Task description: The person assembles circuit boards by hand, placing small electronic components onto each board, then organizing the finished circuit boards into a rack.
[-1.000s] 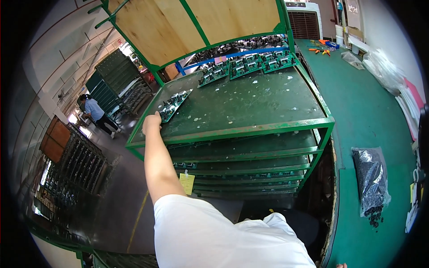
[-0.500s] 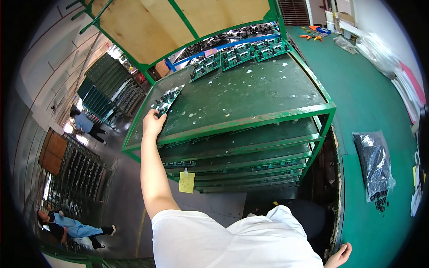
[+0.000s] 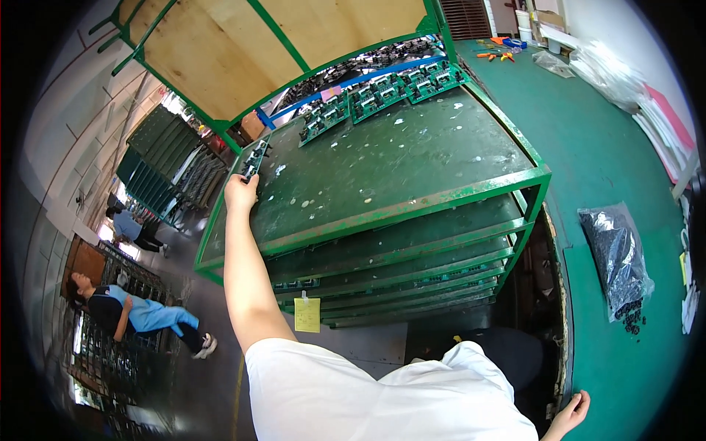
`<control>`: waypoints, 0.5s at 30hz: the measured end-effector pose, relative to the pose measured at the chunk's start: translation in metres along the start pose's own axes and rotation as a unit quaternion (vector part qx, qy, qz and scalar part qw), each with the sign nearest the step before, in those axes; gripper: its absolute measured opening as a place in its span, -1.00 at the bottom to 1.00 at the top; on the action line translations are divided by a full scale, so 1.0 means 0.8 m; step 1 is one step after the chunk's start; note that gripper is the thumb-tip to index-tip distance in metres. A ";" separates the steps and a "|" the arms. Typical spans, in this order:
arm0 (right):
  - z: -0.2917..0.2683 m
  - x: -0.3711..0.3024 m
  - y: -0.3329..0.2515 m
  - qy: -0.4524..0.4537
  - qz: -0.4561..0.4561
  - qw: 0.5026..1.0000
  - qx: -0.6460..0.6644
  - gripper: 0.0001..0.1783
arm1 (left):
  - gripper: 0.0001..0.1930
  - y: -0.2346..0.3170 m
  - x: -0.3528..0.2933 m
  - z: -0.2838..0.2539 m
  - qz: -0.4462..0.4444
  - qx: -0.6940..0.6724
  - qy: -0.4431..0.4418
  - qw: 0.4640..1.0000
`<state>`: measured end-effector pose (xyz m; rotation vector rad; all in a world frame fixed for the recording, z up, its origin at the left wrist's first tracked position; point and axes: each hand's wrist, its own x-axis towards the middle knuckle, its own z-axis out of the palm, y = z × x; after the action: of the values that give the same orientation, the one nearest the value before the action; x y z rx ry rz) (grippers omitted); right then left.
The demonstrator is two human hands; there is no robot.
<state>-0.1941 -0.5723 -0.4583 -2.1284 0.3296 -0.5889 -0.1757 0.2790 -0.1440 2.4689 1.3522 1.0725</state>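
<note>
My left hand [image 3: 241, 192] reaches over the left part of a green metal rack's top shelf [image 3: 382, 169]. Its thumb and fingers are closed on the near end of a green circuit board [image 3: 255, 156] carrying dark and pale parts. Seen narrow, the board lies along the shelf's left side; whether it touches the shelf I cannot tell. Three similar groups of populated boards sit along the far edge: a left board [image 3: 323, 120], a middle board [image 3: 379, 95] and a right board [image 3: 435, 81]. Low at right, my right hand [image 3: 572, 415] is curled closed beside a green surface; its inside is hidden.
Beneath the top are more shelves, and a yellow tag [image 3: 307, 314] hangs in front. A plywood-panelled green frame [image 3: 213, 51] rises behind. On the green surface at right lies a plastic bag of black parts [image 3: 616, 253]. One person [image 3: 147, 312] stands left, another [image 3: 131, 226] farther off.
My left hand has carried the circuit board left to the shelf's side and turned it more lengthwise. The view has shifted slightly. The nearer person at left shows larger. My right hand stays low at right.
</note>
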 end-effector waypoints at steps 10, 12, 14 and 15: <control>0.004 -0.003 -0.007 -0.008 -0.040 0.997 -0.058 -0.84 | -0.58 0.000 0.101 0.077 -0.016 0.092 0.007 0.996; 0.002 -0.004 0.001 -0.004 -0.049 0.996 -0.078 -0.84 | -0.56 0.029 0.101 0.087 -0.050 0.082 -0.029 0.995; 0.009 0.006 -0.072 0.021 -0.126 0.983 -0.130 -0.85 | -0.56 0.042 0.105 0.090 -0.037 0.104 -0.023 0.994; 0.008 0.006 -0.083 0.021 -0.130 0.983 -0.130 -0.85 | -0.55 0.044 0.111 0.094 -0.023 0.121 -0.020 0.992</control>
<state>-0.1856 -0.5312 -0.4064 -2.4354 0.1575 -0.7763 -0.0725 0.3433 -0.1385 2.5939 1.6053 0.8910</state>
